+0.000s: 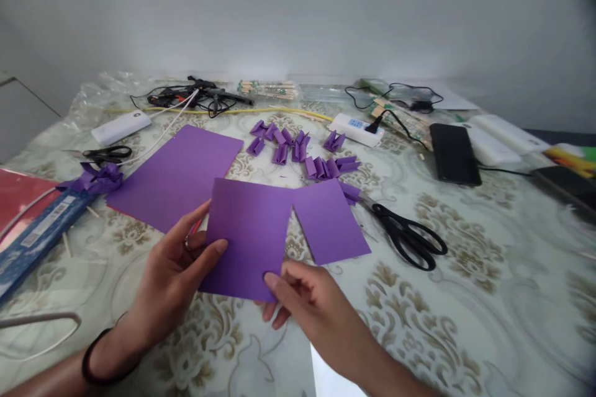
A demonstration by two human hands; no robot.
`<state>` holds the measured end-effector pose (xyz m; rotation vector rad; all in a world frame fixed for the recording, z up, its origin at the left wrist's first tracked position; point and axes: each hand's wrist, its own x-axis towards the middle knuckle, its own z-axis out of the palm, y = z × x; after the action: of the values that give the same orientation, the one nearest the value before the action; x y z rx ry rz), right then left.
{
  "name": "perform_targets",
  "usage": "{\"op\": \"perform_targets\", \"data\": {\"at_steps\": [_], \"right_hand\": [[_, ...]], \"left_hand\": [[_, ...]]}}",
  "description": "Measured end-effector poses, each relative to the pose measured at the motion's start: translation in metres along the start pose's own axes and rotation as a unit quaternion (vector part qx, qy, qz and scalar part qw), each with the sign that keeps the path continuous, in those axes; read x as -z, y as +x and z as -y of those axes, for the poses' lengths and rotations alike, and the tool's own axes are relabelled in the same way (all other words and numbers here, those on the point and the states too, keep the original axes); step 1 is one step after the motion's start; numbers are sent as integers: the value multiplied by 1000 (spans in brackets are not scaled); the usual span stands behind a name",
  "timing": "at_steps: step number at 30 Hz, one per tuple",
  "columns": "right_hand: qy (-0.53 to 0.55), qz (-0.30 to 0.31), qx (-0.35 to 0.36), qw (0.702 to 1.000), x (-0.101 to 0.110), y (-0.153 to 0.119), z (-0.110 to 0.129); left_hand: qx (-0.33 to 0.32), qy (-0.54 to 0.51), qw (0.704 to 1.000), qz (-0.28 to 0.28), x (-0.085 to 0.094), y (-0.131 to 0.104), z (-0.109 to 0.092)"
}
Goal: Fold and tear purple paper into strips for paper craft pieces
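A rectangular piece of purple paper [249, 229] is held up between both hands. My left hand [179, 267] pinches its left edge, thumb on top, with a ring on one finger. At its lower right corner my right hand [302, 294] grips it between thumb and fingers. Another purple piece [331, 223] lies on the table just to the right. Behind the left hand rests a larger purple sheet [179, 173] with red showing at its edge. Several small folded purple pieces [300, 147] are grouped beyond the paper. Black-handled scissors [410, 236] lie to the right.
On the patterned tablecloth [419, 316] are a power strip [356, 130], a black phone [454, 154] and cables at the back. At left are a white power bank [121, 128], smaller scissors [109, 153], crumpled purple paper [100, 178], a blue package [41, 239] and a red sheet [23, 198].
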<state>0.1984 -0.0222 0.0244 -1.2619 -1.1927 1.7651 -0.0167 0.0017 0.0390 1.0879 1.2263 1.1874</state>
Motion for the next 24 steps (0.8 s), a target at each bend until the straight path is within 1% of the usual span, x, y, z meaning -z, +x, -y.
{"op": "perform_targets", "data": {"at_steps": [1,3,6,11,13,17,18,24], "right_hand": [[-7,-24,19,1000,5,1,4],[-30,-66,47,996,15,3,10],[-62,-95,59,992,26,6,15],[-86,-93,48,991,28,6,17],[-86,-95,44,991,29,6,17],[-79,-106,41,990,33,7,17],[-76,-106,42,991,34,8,17],[-83,-100,42,991,35,12,8]], "left_hand": [[12,-24,1000,10,0,2,0],[26,-34,998,37,-1,4,0],[35,-17,998,58,-3,5,-1],[54,34,995,71,-3,6,-3],[60,46,993,89,-3,8,-6],[89,67,978,175,-2,10,-8],[94,73,975,188,-2,10,-8],[102,102,972,183,-1,8,-4]]}}
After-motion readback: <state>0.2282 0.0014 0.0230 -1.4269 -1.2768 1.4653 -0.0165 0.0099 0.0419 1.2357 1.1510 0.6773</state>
